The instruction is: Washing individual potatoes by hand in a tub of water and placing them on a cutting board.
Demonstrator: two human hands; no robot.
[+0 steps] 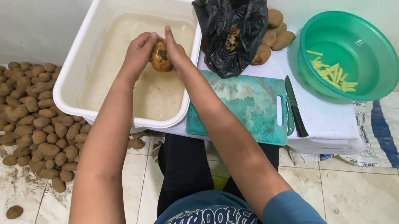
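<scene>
Both my hands hold one wet brown potato (161, 57) above the murky water in a white rectangular tub (72, 77). My left hand (138, 51) cups its left side. Pressed flat against its right side is my right hand (176, 50), fingers straight. The potato has a dark patch facing me.
A big pile of unwashed potatoes (31, 121) lies on the dirty tiled floor at left. A teal cutting board (244, 105) and a knife (295, 107) lie right of the tub. Behind are a black bag (234, 28), several potatoes (275, 33) and a green basin (349, 56) with cut strips.
</scene>
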